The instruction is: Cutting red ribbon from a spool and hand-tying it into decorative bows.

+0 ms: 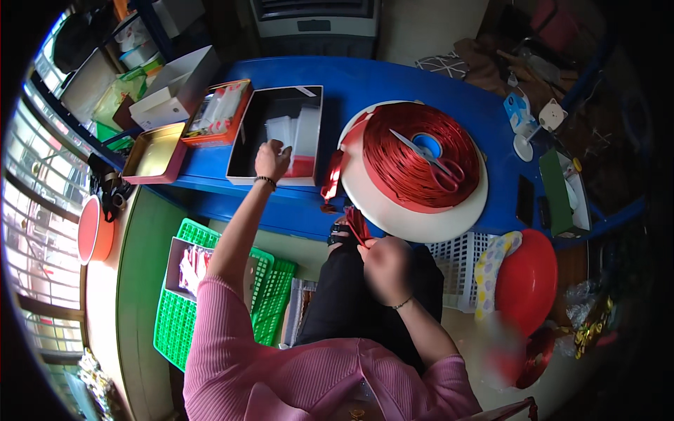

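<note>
Count two hands: left hand point(272, 160) over one open black-lined cardboard box point(246, 151), half open, fingers bent and apart, near a stack of clear plastic packets point(279, 130), exact number not countable, contact unclear; right hand point(386, 263) blurred, closed around one bundle of thin shiny red strips point(357, 226), held above the lap, near side of the blue table point(295, 70). Right of the box, one big coiled red roll point(393, 165), glossy, strand-like, with one blue ring core point(427, 146), on one smooth round white board point(460, 223). On the roll, one pair of scissors point(446, 172), metal blades, red loop handles. Far left, three more open boxes: white point(179, 88), orange point(242, 98), gold-lined point(154, 156). Far right, one green box point(554, 196). Near left, at least two green lattice plastic baskets point(172, 330). Printing on orange box, too small to read.
</note>
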Demonstrator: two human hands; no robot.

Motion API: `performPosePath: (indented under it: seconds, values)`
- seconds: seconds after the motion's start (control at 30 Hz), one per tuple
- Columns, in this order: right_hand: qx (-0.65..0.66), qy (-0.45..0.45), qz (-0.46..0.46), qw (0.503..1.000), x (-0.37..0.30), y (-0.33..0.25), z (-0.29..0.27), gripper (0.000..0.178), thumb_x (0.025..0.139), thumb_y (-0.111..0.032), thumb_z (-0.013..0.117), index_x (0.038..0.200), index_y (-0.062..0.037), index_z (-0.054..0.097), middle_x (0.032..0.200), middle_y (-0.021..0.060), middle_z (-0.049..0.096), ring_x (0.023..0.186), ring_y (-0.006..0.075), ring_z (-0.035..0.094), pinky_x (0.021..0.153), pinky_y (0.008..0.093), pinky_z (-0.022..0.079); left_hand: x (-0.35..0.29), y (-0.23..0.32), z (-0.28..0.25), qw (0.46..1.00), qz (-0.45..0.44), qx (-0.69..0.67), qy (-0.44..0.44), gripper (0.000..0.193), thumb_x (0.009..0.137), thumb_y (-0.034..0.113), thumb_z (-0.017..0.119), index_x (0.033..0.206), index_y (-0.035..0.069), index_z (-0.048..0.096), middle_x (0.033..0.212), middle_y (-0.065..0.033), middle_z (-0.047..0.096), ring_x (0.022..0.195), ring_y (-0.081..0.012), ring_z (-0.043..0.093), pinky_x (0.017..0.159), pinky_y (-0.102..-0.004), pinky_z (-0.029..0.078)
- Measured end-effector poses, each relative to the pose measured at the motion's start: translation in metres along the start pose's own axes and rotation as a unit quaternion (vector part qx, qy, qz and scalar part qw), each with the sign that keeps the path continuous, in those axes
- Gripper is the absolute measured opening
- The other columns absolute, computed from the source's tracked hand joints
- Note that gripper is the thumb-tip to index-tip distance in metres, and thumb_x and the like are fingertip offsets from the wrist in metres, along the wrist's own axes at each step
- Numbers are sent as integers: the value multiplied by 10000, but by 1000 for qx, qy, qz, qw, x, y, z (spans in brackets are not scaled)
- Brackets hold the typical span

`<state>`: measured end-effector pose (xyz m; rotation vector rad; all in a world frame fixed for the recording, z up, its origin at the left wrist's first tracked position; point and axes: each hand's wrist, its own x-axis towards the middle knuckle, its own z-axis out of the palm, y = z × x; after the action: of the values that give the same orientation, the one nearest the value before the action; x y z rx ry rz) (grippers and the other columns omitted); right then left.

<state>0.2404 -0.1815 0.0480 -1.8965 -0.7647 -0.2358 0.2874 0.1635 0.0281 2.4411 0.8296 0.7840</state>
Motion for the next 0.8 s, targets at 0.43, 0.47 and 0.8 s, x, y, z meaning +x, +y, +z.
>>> performPosePath:
  seconds: [0.43, 0.47, 0.8]
  values:
    - [260, -34, 280, 923, -12, 22, -15, 87, 792, -33, 651, 841, 33, 624, 727, 57, 652, 633, 56, 595, 544, 171, 451, 50, 1, 40, 962, -174, 95, -186, 427, 637, 392, 725, 900, 58, 681, 999, -173, 639, 946, -303, 617, 813, -372, 497]
    - [252, -36, 273, 928, -16, 26, -15, 93, 790, -37, 655, 842, 32, 622, 722, 56, 650, 628, 58, 593, 538, 172, 449, 48, 7, 40, 962, -170, 93, -194, 441, 633, 402, 730, 905, 59, 678, 998, -173, 640, 945, -301, 619, 808, -373, 499]
    - [272, -49, 283, 918, -27, 25, -15, 112, 784, -44, 665, 855, 33, 627, 731, 57, 651, 643, 64, 598, 575, 179, 461, 55, -41, 51, 956, -222, 25, -189, 246, 683, 187, 598, 835, 7, 669, 937, -198, 648, 917, -307, 628, 776, -356, 509]
